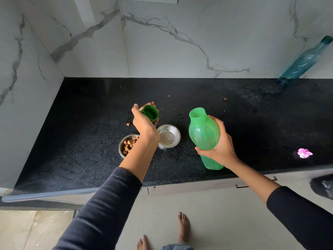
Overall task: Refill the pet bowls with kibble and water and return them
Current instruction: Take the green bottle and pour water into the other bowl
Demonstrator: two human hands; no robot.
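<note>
- Gripping the bottle (203,134), my right hand (222,148) wraps round its green body from the right side; the bottle stands open-mouthed, tilted a little to the left, its base near the front edge of the counter (90,141).
- My left hand (144,121) is closed on the green cap (150,113), hollow side facing up, held above the counter just beyond the two bowls.
- Under my left wrist sits the kibble bowl (124,147), steel, with brown kibble (128,144) in it; my forearm hides part of its right rim.
- Just right of it, touching or nearly so, I see the second bowl (169,135), steel; I cannot tell whether it holds any water.
- A few loose kibble pieces lie on the counter: one (128,124) left of my hand, one (225,99) further back.
- A pink flower (304,153) lies well to the right.
- Farthest back, a blue bottle (304,60) stands at the marble wall (180,51).
</note>
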